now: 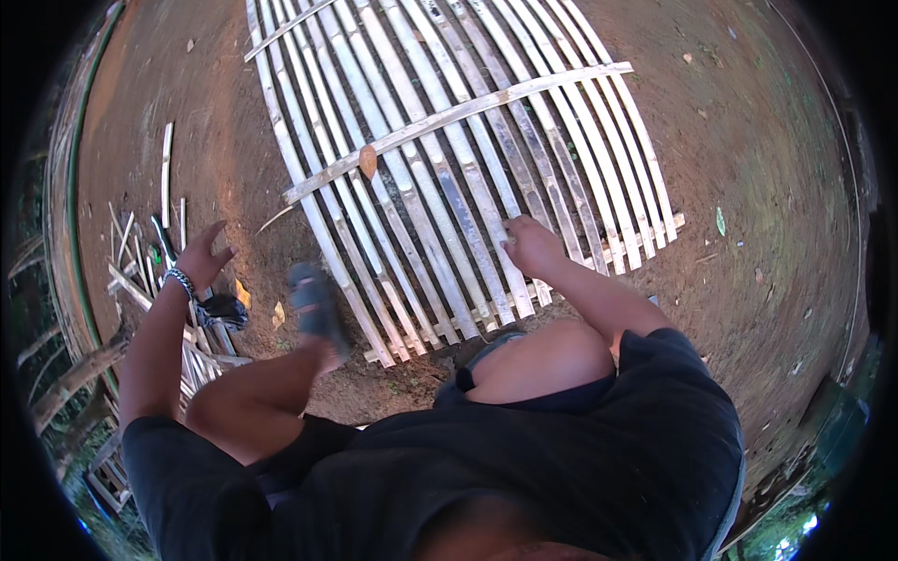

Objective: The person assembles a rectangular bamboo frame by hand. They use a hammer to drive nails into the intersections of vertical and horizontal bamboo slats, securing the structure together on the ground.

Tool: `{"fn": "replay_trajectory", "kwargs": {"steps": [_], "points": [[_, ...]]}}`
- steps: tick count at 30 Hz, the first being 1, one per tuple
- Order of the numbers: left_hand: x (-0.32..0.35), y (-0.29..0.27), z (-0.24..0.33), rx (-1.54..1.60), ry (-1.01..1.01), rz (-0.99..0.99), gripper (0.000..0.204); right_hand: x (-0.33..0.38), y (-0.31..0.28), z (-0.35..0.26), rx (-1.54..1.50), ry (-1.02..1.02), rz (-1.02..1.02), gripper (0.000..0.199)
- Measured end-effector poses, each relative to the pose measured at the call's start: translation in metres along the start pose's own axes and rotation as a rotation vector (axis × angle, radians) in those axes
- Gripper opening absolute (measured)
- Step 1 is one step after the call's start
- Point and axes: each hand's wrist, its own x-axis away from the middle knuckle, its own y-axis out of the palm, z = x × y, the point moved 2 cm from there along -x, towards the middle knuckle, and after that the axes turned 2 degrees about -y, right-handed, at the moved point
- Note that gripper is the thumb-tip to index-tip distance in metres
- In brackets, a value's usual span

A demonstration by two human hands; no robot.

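Note:
A panel of pale split-bamboo slats [398, 168] lies flat on the ground in front of me, with gaps between its long strips. A crosspiece [468, 107] runs over its middle and another crosspiece [669, 227] runs along its near end. My right hand [535, 249] is over the near part of the panel, its fingers curled at a slat; what they hold, if anything, is hidden. Off to the left, my left hand [199, 262] hangs open with fingers apart and nothing in it, above a pile of loose bamboo strips [190, 360].
A brown dry leaf [368, 161] rests on the panel. Beside the strip pile are a black crumpled item [223, 310] and a dark, slender object [163, 237]. My sandaled foot [316, 304] is left of the panel. A green hose-like line [75, 187] edges the bare soil.

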Motion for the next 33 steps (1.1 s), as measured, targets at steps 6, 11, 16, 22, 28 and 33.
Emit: {"fn": "replay_trajectory", "kwargs": {"steps": [6, 11, 16, 22, 28, 33], "points": [[-0.030, 0.060, -0.034, 0.023, -0.013, -0.054, 0.069, -0.020, 0.011, -0.049, 0.144, -0.039, -0.191, 0.051], [-0.098, 0.164, -0.063, 0.133, -0.050, -0.013, 0.071, -0.017, 0.051, -0.097, 0.035, 0.004, -0.001, 0.055], [-0.162, 0.200, -0.026, 0.319, 0.010, 0.381, 0.073, -0.020, 0.093, -0.124, 0.071, 0.159, 0.207, 0.054], [-0.184, 0.198, -0.004, 0.266, 0.202, 0.520, 0.077, -0.027, 0.110, -0.138, 0.122, 0.343, 0.161, 0.055], [-0.187, 0.197, -0.009, 0.257, 0.225, 0.515, 0.074, -0.045, 0.110, -0.146, 0.120, 0.319, 0.272, 0.054], [-0.193, 0.192, -0.005, 0.322, 0.219, 0.447, 0.070, -0.056, 0.100, -0.152, 0.040, 0.424, 0.303, 0.056]]}}
